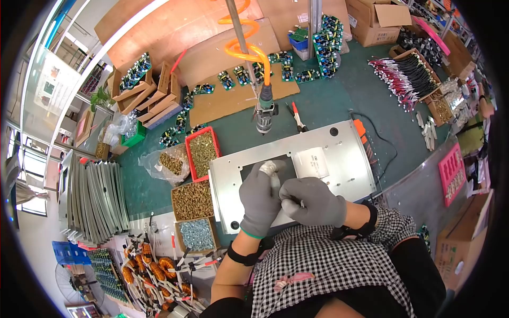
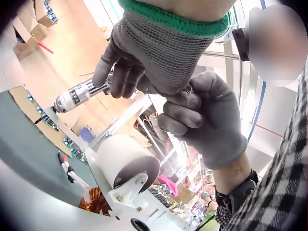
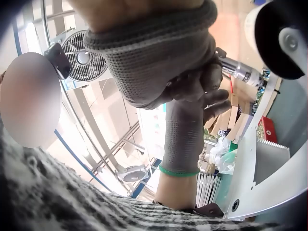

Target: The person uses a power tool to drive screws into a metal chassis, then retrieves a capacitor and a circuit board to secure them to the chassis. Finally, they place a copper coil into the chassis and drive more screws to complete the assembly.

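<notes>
Panel (image 1: pixel 347 164), silvery metal, two round black spots (image 1: pixel 334 131)

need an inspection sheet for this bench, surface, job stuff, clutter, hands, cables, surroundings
surface: green bench, partly covered
job's things: metal panel with white part on it; power driver hanging from orange hose
clutter: red-handled tool behind panel; red tray and screws to the left
hands: left hand and right hand gloved, together over panel, fingers curled; grip unclear
cables: black cable loose right of panel; bundled wires farther off
surroundings: circuit boards, cardboard box, orange coils
</notes>
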Motion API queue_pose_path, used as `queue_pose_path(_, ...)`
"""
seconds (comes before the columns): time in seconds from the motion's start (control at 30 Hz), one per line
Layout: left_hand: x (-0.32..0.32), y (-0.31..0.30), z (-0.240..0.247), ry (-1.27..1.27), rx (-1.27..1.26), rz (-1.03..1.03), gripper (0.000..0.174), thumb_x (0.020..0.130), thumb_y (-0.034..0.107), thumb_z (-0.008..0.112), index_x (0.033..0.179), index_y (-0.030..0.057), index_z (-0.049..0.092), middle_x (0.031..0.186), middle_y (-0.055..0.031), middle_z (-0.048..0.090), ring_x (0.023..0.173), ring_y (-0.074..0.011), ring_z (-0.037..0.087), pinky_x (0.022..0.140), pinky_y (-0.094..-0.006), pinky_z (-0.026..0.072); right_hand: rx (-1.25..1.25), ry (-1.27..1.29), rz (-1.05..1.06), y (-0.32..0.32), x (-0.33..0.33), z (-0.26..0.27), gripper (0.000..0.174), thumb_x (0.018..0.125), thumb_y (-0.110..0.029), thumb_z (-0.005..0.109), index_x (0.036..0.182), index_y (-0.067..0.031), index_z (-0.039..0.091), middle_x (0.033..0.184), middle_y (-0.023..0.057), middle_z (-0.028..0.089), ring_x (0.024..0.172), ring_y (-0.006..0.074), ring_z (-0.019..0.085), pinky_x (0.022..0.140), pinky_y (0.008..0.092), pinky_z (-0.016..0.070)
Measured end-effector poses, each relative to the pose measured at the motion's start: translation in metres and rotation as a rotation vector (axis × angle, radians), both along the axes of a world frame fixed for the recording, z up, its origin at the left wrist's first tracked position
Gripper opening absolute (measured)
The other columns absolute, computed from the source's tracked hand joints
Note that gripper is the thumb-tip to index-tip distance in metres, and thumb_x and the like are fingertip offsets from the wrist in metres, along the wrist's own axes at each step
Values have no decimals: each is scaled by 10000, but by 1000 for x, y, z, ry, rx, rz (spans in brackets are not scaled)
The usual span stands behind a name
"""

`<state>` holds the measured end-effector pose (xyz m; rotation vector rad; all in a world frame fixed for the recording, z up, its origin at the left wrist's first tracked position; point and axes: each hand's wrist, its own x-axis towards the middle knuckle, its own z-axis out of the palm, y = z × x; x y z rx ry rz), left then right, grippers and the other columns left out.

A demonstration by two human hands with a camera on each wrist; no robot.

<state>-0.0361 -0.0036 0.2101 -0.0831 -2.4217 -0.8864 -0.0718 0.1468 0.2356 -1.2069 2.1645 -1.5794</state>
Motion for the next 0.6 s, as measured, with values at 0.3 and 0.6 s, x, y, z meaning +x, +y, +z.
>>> queue_pose_path(0.3, 2, 18, 8, -72, 987, -229, 484, 962, 197, 460, 1389, 39, 296, 1005, -131, 570, 875, -168, 579, 776, -318, 492, -95, -304, 157, 0, -12, -15, 179, 858, -212, 564, 870, -33, 554, 734, 126, 555, 661, 284, 568, 608, 360, 460)
queue_pose_path(0.6, 6, 24, 10, -147, 1288, -192, 585, 898, 90, 539, 1396, 15, 240, 1097, -160, 569, 937, -196, 589, 832, -318, 492, -25, 216, 184, 3, -17, -8, 140, 788, -166, 525, 717, -46, 508, 633, 138, 520, 582, 334, 528, 546, 420, 424)
